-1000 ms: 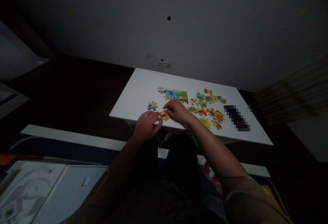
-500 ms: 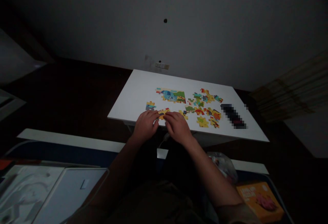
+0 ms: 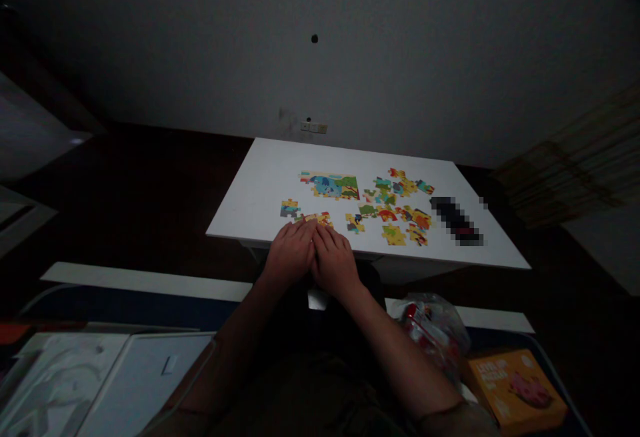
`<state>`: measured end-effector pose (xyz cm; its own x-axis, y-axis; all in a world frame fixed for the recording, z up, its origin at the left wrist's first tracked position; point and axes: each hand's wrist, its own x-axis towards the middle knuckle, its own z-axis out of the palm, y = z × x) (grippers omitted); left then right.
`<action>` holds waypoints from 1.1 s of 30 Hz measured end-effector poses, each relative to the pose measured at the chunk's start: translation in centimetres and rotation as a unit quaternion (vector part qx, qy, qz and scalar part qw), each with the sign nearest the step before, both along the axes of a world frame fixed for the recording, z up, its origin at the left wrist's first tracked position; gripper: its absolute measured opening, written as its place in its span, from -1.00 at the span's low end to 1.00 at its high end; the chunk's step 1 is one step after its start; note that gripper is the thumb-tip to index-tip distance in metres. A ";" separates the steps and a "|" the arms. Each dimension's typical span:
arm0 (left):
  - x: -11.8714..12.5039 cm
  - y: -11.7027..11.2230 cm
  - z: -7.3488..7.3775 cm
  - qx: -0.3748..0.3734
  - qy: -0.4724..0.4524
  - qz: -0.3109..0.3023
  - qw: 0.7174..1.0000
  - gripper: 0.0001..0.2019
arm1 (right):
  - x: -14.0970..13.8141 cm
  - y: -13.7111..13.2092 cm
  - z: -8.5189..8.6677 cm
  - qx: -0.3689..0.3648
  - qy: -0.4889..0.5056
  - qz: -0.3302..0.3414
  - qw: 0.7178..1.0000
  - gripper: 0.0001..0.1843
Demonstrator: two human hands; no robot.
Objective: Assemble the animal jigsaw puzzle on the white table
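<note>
My left hand [image 3: 290, 255] and my right hand [image 3: 334, 262] meet side by side at the front edge of the white table [image 3: 240, 203]. Both have their fingers laid out forward over the near edge of a yellow and red strip of jigsaw pieces [image 3: 323, 217]; my thumbs are hidden. Just left of the strip lies a blue, yellow and grey jigsaw piece [image 3: 289, 208]. To the right lies another yellow piece [image 3: 355, 223]. Behind, a joined section of puzzle with a blue elephant [image 3: 327, 185] lies flat.
Several loose jigsaw pieces [image 3: 394, 234] spread over the table's right half. A blurred-out dark object [image 3: 456, 220] lies near the right edge. Beside me are a plastic bag [image 3: 435, 337], an orange puzzle box [image 3: 517, 387] and an open white box [image 3: 145, 370].
My hands have come together, my right hand moving left until they touch. They cover the near edge of the strip, which now shows as a longer row. The camera view has shifted slightly.
</note>
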<state>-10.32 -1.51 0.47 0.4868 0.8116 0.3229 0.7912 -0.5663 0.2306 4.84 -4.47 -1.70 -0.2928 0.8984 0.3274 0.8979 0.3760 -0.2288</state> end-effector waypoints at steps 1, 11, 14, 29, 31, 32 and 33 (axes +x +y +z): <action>0.0 0.0 0.0 -0.001 0.001 0.000 1.000 -0.54 | 0.0 0.0 -0.1 0.003 0.003 0.000 1.000 -0.40; -0.6 -0.2 0.3 -0.035 -0.006 -0.014 0.999 -0.50 | 1.2 0.5 0.3 0.007 0.010 0.022 1.000 -0.37; -0.7 0.0 0.6 -0.033 -0.004 -0.018 0.999 -0.52 | 1.4 0.7 1.0 0.002 0.003 0.024 1.000 -0.39; -0.3 0.1 0.4 -0.044 -0.040 -0.016 0.998 -0.45 | 1.4 1.2 1.8 -0.019 -0.037 0.026 0.999 -0.41; -0.6 0.2 0.1 -0.047 -0.053 -0.026 0.997 -0.43 | 1.1 1.1 1.8 -0.013 -0.043 0.018 0.999 -0.42; -0.9 0.3 -0.1 -0.050 -0.063 -0.031 0.996 -0.42 | 1.0 1.1 1.7 -0.009 -0.044 0.015 0.999 -0.45; -1.4 0.5 -0.2 -0.054 -0.075 -0.033 0.995 -0.43 | 0.9 1.1 1.6 -0.005 -0.044 0.012 0.999 -0.49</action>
